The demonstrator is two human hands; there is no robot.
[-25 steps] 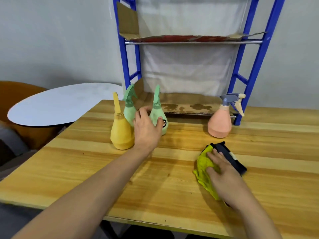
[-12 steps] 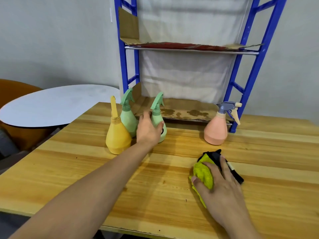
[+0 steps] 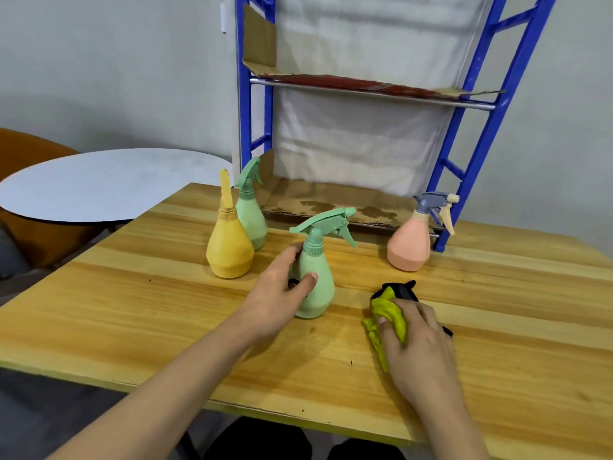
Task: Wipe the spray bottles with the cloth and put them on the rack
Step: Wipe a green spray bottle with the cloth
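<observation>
On your worktop [image 3: 132, 313], two spray bottles [image 3: 229, 247] stand touching at the back left, one behind the other. A third bottle [image 3: 315, 277] stands nearer you, in your left hand [image 3: 275, 307]. A fourth [image 3: 409, 244] stands right, before the rack [image 3: 471, 154]. Your right hand [image 3: 421, 353] rests on the cloth [image 3: 388, 320], right of the held bottle.

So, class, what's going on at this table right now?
A person's left hand grips a green spray bottle standing on the wooden table. The right hand holds a yellow cloth on the tabletop. A yellow bottle, a second green bottle and a pink bottle wait before the blue rack, none shelved yet.
</observation>
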